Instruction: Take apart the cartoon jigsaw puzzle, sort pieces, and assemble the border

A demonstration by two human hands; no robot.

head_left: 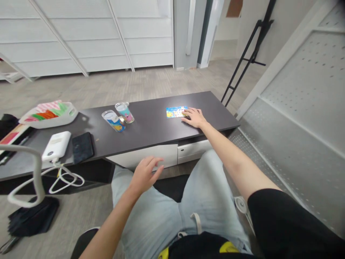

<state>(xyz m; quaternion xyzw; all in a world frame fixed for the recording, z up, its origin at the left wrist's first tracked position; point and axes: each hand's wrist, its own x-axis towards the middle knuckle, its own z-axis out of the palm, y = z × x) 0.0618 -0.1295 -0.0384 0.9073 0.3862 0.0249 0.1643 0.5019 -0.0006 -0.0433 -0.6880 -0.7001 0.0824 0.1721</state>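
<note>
A blue and yellow printed card (175, 112) lies flat on the dark low table (151, 122). My right hand (194, 117) rests on the card's right end, fingers stretched out and apart. In front of the table edge, above my lap, my left hand (147, 172) hovers with fingers parted and nothing in it. Left of the card stand two clear cups with cartoon prints, a blue one (114, 121) and a pink and teal one (125, 112), close together. A small pale piece sits where the cups meet; I cannot make out what it is.
At the left are a white basket (51, 122) with colourful contents, a white power bank (56, 145) with a cable, and a black phone (82, 147). A folded black umbrella (33, 217) lies below. A black stand (242, 59) and a perforated panel (302, 100) rise at the right.
</note>
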